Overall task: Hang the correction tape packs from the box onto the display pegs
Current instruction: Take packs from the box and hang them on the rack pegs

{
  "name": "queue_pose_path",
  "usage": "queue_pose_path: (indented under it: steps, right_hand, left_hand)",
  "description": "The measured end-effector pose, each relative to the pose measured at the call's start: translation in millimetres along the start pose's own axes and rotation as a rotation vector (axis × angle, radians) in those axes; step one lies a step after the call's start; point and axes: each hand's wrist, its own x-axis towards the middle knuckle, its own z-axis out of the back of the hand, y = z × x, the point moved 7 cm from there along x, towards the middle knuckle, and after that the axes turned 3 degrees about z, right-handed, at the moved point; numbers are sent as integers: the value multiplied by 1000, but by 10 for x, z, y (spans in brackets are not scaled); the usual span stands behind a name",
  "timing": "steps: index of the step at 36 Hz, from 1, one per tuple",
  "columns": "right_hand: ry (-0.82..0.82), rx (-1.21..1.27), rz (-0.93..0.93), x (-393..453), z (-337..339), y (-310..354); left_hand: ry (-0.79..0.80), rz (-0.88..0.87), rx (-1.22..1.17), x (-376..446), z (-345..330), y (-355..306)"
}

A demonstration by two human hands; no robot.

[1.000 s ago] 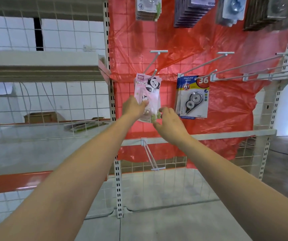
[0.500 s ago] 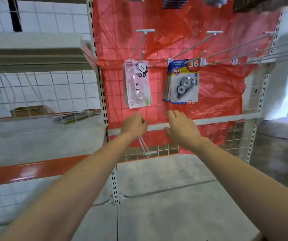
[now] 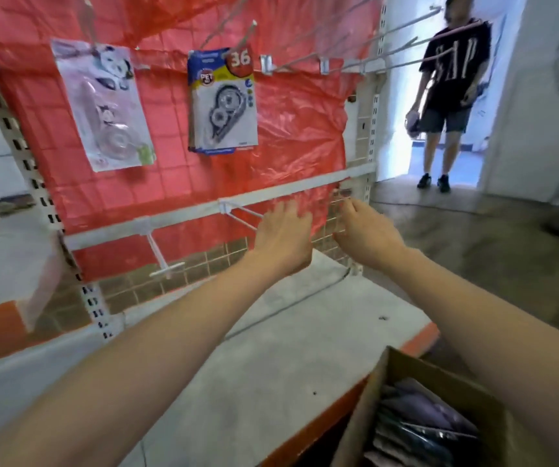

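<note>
Both hands, left hand [image 3: 283, 235] and right hand [image 3: 367, 232], reach out with fingers loose, holding nothing. A pink pack [image 3: 104, 106] and a blue pack [image 3: 222, 102] hang on pegs (others lie in the box [image 3: 406, 382]).

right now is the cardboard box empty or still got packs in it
Not empty. The open-topped cardboard box at lower right holds a stack of purple and dark packs. How many cannot be told; part of the box is cut off.
</note>
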Motion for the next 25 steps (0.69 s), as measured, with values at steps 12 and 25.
queue_pose_path:
  steps: [12, 25]
  right_hand:
    - [81, 55, -326, -1029, -850, -744]
    - [195, 88, -576, -2771, -1550, -1287]
  left_hand:
    - [-46, -354, -158, -542, -868, -966]
    - [303, -397, -374, -1529, -1958, -2266]
